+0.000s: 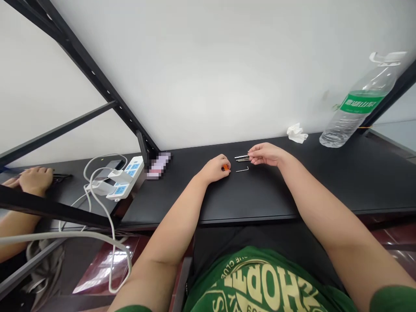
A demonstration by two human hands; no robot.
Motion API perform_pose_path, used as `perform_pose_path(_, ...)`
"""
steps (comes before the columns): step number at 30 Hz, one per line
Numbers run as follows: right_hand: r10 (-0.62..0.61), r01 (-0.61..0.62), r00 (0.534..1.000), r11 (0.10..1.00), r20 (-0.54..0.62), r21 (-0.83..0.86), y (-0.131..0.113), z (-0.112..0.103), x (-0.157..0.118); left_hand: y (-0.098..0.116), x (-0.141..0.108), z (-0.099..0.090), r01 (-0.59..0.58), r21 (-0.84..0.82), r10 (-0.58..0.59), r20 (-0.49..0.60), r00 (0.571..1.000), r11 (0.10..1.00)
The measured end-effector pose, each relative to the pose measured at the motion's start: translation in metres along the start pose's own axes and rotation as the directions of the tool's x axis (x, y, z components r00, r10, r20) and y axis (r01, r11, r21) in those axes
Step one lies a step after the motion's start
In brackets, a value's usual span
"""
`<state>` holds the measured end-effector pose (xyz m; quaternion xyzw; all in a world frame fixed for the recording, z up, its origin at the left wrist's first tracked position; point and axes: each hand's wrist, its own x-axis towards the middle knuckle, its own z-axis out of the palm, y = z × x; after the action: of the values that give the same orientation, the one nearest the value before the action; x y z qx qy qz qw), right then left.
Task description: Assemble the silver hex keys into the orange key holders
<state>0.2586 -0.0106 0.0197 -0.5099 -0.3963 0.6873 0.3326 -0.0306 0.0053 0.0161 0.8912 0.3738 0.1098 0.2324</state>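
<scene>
My left hand (215,169) rests on the black table with its fingers curled round a small orange piece (225,167), mostly hidden by the fingers. My right hand (264,154) is closed in a pinch at the ends of several thin metal hex keys (241,158), whose shafts point left toward my left hand. One small L-shaped hex key (242,170) lies by itself on the tabletop, between the two hands and a little nearer to me.
A large clear water bottle (357,104) leans at the far right, beside a crumpled tissue (297,133). Left of my hands are a blurred-out phone-like object (159,166) and a white power strip (128,178) with cables. Beyond the black frame (97,78), another person's hands (36,178) work.
</scene>
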Motion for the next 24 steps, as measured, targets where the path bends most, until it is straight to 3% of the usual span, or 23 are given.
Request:
perform_pose_path(8,0.029,-0.039,0.996,0.992,-0.082,-0.120,0.001,0.010,0.001,-0.001,0.002,0.002,-0.012,0.042,0.013,-0.022,1.000,0.999)
perform_pose_path(11,0.045,-0.077,0.991,0.960,-0.124,-0.268,0.003,0.011,0.003,-0.004,0.003,0.004,-0.018,0.025,0.019,-0.025,1.000,1.000)
perform_pose_path(16,0.018,-0.173,0.972,0.734,-0.236,-0.657,0.006,0.012,0.006,-0.008,0.006,0.007,-0.001,0.014,0.001,-0.054,0.999,1.000)
perform_pose_path(20,-0.039,-0.172,0.969,0.608,-0.246,-0.775,0.001,0.013,0.003,-0.006,0.006,0.009,-0.013,0.060,0.017,-0.075,0.997,0.998)
perform_pose_path(22,-0.104,-0.115,0.973,0.546,-0.204,-0.830,-0.002,0.015,-0.001,-0.004,0.005,0.009,-0.010,0.075,0.016,-0.077,0.997,0.997)
perform_pose_path(24,-0.152,0.002,0.986,0.453,-0.075,-0.891,-0.004,0.016,-0.004,-0.003,0.006,0.009,-0.015,0.083,0.021,-0.074,0.997,0.996)
